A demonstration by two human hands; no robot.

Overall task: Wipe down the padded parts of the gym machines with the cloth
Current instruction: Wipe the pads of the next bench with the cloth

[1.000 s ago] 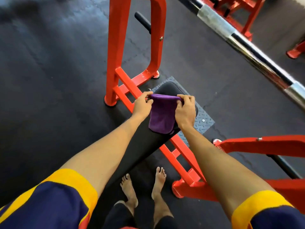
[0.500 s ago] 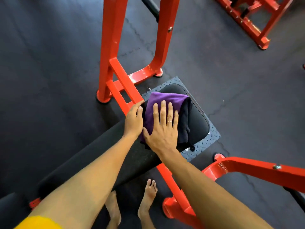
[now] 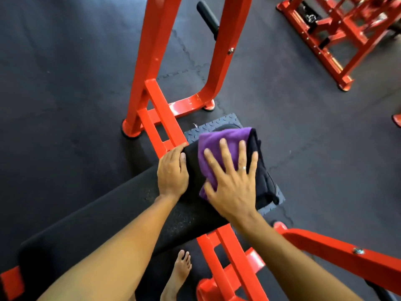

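1. While my right hand (image 3: 232,190) presses the purple cloth (image 3: 219,148) flat, its fingers (image 3: 224,156) are straight and spread apart on the fabric, gripping nothing.
2. My left hand (image 3: 172,172) lies palm down on the black pad (image 3: 108,218) just left of the cloth. Its fingers are together, with the tips at the pad edge beside the red frame (image 3: 156,61). Whether they hook over that edge I cannot tell.
3. Location: the cloth sits on the far end of the pad, right of frame centre, above the grey tread plate (image 3: 208,127).
4. Orientation of the pad: its long axis runs from the lower left of the frame up to the centre right, with the far end under the cloth.
5. Orientation of the cloth: it is folded into an oblong. Its long axis runs up-frame, leaning slightly right, so it lies roughly across the pad's width.
6. A dark fold (image 3: 260,170) lies against the right side of the cloth. I cannot tell whether it belongs to the cloth.
7. Progress, as a judgement: wiping is at an early stage, with contact made at the far end only.
8. Remaining: the long stretch of pad toward the lower left, where pale speckling (image 3: 173,220) shows, looks not yet covered.
9. Remaining: any pads on the second red machine (image 3: 325,29) in the upper right are well apart from both hands and not yet reached.
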